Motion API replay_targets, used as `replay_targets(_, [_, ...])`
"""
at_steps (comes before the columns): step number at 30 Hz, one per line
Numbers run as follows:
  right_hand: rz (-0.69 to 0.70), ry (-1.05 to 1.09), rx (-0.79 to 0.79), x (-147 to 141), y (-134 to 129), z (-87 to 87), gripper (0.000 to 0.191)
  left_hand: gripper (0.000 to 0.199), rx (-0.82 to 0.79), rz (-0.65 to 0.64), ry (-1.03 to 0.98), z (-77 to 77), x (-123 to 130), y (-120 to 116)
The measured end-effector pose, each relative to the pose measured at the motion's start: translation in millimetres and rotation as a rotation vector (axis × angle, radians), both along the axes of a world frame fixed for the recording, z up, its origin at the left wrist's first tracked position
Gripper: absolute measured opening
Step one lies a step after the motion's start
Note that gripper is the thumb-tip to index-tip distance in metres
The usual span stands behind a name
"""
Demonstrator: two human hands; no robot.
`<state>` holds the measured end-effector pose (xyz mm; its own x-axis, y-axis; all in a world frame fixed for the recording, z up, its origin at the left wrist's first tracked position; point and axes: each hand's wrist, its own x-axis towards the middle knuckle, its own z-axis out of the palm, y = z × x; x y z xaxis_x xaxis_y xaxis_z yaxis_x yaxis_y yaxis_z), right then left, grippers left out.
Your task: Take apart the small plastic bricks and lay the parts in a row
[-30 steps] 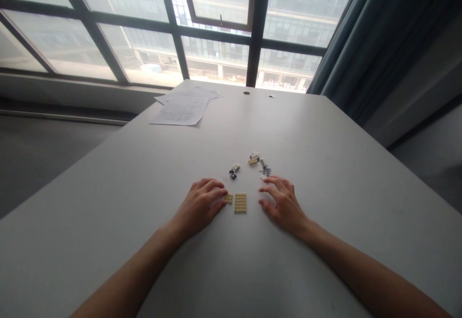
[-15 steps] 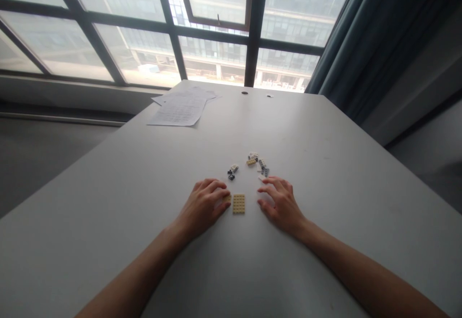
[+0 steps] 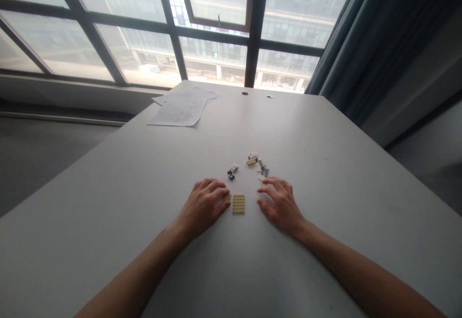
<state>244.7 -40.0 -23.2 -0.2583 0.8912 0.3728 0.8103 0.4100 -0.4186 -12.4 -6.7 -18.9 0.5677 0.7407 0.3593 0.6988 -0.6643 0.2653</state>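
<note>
A tan studded toy-brick plate lies flat on the white table between my two hands. My left hand rests on the table to its left, fingers curved and apart. A second tan piece shows between that thumb and index finger, mostly hidden; no grip on it is visible. On the plate's right, my right hand rests with thumb and fingers apart and nothing between them. Its upper fingertips lie close to a white piece.
Small black and white pieces lie just beyond my left hand. Farther right is a loose group of white, grey and tan bricks. Printed papers lie at the table's far left, before a window. A dark curtain hangs at right.
</note>
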Motion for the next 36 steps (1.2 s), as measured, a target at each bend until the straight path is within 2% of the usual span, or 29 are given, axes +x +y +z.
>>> replay_targets(10, [-0.006,-0.001,-0.003,-1.6,-1.1,2.2,0.018,0.017,0.022,-0.029,-0.001,-0.8,0.7,-0.5])
replay_targets(31, [-0.009,0.002,-0.01,-0.9,-0.9,1.7,0.018,0.019,-0.008,0.024,0.006,0.2,-1.7,-1.5])
replay_targets(36, [-0.019,0.014,-0.014,-3.0,8.7,1.5,0.019,0.027,0.017,0.019,-0.019,-1.5,-2.9,-1.1])
